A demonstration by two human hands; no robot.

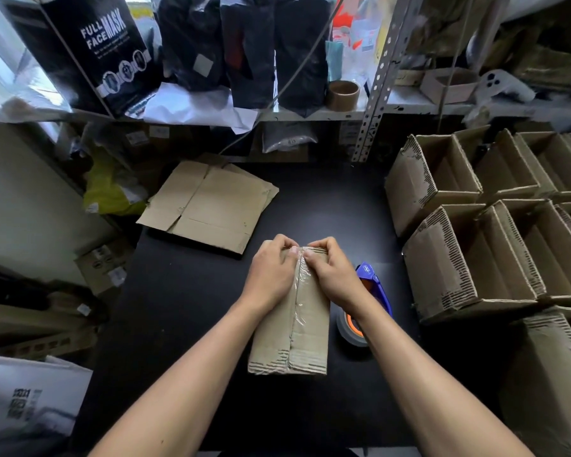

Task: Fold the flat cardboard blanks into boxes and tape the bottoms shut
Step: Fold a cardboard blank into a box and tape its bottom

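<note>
A folded cardboard box (305,334) lies bottom-up in the middle of the black table (192,308). A strip of clear tape (300,291) runs along its centre seam. My left hand (271,272) and my right hand (335,273) press on the box's far end, thumbs meeting at the tape over the far edge. A stack of flat cardboard blanks (208,204) lies at the table's far left. A blue tape dispenser (371,285) with its grey roll (351,328) rests just right of the box, partly behind my right forearm.
Several open folded boxes (488,225) are stacked along the right side. A shelf (310,112) above the table holds dark bags, a mask box (96,51) and a brown tape roll (343,94). Cartons and a yellow bag (112,192) crowd the left.
</note>
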